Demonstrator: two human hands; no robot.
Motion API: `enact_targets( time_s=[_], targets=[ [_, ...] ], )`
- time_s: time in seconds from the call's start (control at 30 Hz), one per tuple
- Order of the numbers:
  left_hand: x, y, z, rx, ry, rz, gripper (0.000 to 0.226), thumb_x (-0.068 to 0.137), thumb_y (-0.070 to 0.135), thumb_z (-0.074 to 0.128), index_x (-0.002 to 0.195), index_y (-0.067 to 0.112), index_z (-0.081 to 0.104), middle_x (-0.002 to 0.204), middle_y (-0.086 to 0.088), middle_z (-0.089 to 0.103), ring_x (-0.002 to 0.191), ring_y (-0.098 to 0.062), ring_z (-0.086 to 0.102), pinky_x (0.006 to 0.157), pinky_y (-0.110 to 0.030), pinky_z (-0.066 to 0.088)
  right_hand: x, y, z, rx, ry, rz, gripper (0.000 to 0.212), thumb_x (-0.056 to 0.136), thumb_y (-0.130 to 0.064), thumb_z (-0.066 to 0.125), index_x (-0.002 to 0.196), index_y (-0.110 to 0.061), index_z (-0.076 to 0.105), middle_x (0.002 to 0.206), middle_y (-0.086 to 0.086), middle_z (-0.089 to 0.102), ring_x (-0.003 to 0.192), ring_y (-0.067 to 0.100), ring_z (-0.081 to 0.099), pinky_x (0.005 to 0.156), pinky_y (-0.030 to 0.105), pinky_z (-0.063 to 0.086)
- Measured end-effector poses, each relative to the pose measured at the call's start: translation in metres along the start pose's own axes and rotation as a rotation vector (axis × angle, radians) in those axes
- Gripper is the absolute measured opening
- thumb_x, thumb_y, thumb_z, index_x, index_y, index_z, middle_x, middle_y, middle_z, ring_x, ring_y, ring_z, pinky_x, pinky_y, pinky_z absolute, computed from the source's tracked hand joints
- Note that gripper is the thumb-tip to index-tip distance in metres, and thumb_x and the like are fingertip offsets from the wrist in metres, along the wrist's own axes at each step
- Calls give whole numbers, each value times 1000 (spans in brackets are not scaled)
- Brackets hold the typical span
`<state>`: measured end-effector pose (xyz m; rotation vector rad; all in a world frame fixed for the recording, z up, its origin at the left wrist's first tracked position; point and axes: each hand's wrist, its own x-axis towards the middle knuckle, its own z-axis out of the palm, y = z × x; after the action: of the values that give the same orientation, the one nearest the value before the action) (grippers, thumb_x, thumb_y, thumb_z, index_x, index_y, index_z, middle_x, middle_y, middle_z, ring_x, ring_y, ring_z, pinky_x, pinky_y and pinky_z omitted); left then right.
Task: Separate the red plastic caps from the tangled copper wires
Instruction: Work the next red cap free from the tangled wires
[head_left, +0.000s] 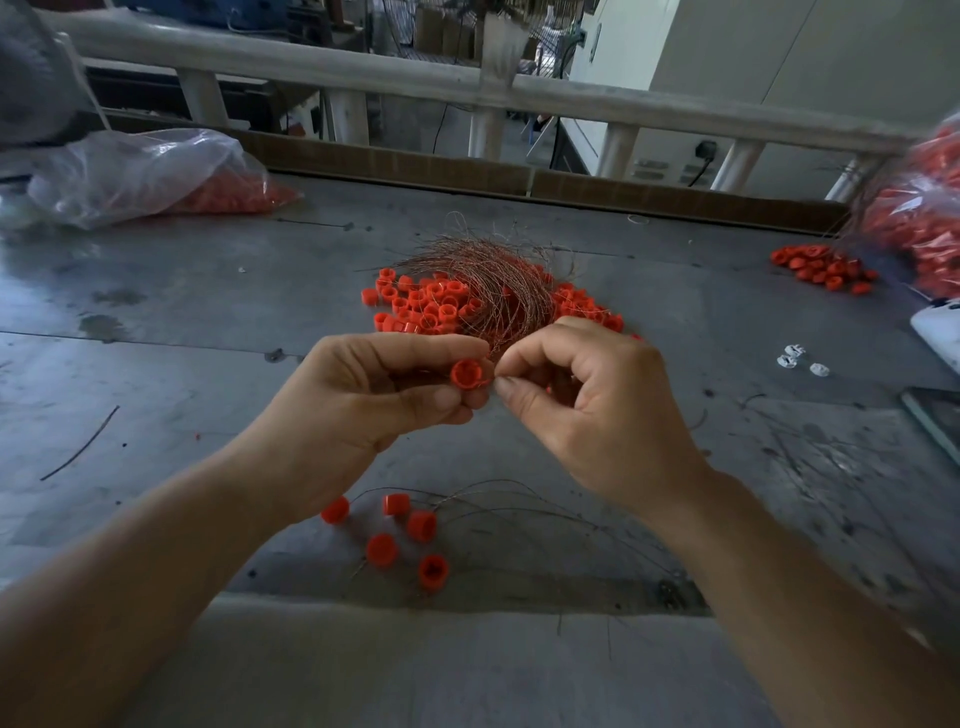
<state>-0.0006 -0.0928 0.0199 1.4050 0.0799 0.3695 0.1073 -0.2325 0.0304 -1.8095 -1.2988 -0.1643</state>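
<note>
The grey metal surface (208, 291) is scuffed and stained. A brown cardboard strip (415, 161) runs along the far edge of the surface. A white railing (311, 67) with round posts stands just beyond that edge. A crumpled clear plastic bag (140, 171) lies at the far left of the surface. A second clear bag (924, 218), blurred and partly out of frame, sits at the far right. Small white scraps (790, 357) lie close together on the right part of the surface. A wall socket (705, 149) with a black plug is mounted beyond the surface.
</note>
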Motion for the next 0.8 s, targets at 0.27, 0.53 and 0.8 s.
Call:
enact_targets(
  time_s=[0.27, 0.53, 0.8],
  targets=[
    [0, 0, 1, -4, -9, -9, 36, 64, 1, 56, 88, 21, 75, 81, -3, 74, 76, -11, 69, 67, -16, 53, 0, 0, 0, -4, -11, 11, 2, 75, -14, 65, 73, -14, 67, 65, -19, 47, 61, -2, 48, 55, 7, 36],
    [-1, -1, 0, -9, -21, -8, 36, 66, 2, 56, 88, 21, 76, 84, -4, 74, 77, -12, 70, 68, -17, 53, 0, 0, -1, -13, -22, 9, 3, 75, -14, 65, 72, -13, 66, 65, -19, 47, 60, -2, 47, 55, 8, 36],
    [0, 1, 0, -67, 10, 2, 28, 58, 10, 66, 83, 17, 76, 80, -6, 73, 72, -13, 70, 65, -17, 54, -1, 2, -3, 89, -28, 36, 13, 78, -1, 64, 83, -11, 70, 73, -13, 58, 70, 1, 55, 61, 7, 41]
  ],
)
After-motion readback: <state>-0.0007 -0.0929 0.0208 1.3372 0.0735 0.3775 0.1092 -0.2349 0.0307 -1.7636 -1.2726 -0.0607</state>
